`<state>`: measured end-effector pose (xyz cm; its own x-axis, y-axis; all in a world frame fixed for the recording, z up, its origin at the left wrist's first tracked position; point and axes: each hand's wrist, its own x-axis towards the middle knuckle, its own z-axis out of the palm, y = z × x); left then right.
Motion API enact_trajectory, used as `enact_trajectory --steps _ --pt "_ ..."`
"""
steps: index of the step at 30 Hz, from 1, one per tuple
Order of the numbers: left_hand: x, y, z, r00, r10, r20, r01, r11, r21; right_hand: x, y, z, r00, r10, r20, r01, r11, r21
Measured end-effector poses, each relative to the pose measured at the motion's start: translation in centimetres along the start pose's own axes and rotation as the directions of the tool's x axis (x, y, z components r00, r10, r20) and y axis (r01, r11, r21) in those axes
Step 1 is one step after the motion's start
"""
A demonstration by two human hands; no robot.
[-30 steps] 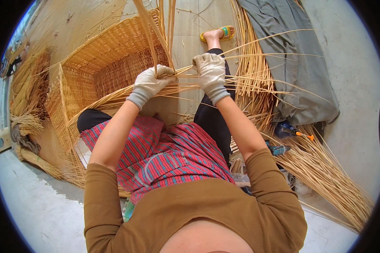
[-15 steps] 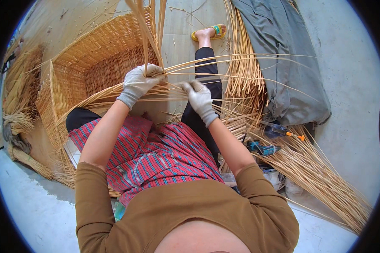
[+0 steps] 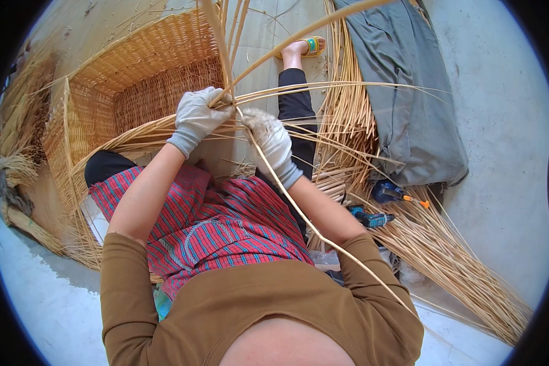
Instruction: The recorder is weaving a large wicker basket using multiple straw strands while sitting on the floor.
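A large wicker basket (image 3: 158, 67) lies tilted at my left, its inside showing. My left hand (image 3: 200, 117), in a pale work glove, is closed around wicker rods at the basket's near corner. Upright rods (image 3: 223, 55) rise past its fingers. My right hand (image 3: 269, 141), also gloved, is just right of it, with its fingers smeared by motion. One long, loose rod (image 3: 311, 222) runs from the corner down over my right wrist and forearm toward my shoulder. Several more rods (image 3: 323, 88) stretch out to the right.
Bundles of loose rods (image 3: 354, 104) (image 3: 457, 262) lie at my right, partly under a grey cloth (image 3: 415, 104). A blue power tool (image 3: 372, 218) and an orange-tipped tool (image 3: 402, 195) rest among them. Dry fibre bundles (image 3: 21, 122) stand far left. A striped red cloth (image 3: 219, 226) covers my lap.
My right hand has moved left and closer to my left hand. One rod now lies back across my right arm, and a thick rod slants to the upper right. My left hand keeps its grip.
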<state>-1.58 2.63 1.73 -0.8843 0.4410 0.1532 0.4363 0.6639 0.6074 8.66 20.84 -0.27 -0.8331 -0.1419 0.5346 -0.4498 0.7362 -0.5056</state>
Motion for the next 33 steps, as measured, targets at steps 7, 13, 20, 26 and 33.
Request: enact_trajectory --steps 7,13,20,26,33 --pt "-0.2 -0.1 0.0 0.996 -0.056 0.07 0.059 0.998 -0.035 4.4 4.3 -1.9 0.954 -0.19 0.232 0.174 0.981 0.088" --pt "-0.5 0.0 -0.2 0.999 -0.022 0.028 0.022 1.0 -0.003 9.0 4.2 0.1 0.874 0.325 0.362 -0.356 0.934 0.02" --pt "0.4 -0.2 -0.2 0.992 0.107 0.059 -0.106 0.994 -0.032 10.2 9.3 1.7 0.774 0.312 0.552 -0.578 0.704 0.412" --pt "-0.6 -1.4 0.5 0.998 -0.016 0.068 0.027 0.986 -0.162 10.4 2.9 -1.1 0.983 0.053 0.176 -0.15 0.783 0.603" --pt "-0.4 -0.6 0.5 0.999 -0.006 -0.048 0.003 0.997 -0.077 13.2 3.5 2.1 0.928 -0.062 0.369 0.1 0.991 -0.086"
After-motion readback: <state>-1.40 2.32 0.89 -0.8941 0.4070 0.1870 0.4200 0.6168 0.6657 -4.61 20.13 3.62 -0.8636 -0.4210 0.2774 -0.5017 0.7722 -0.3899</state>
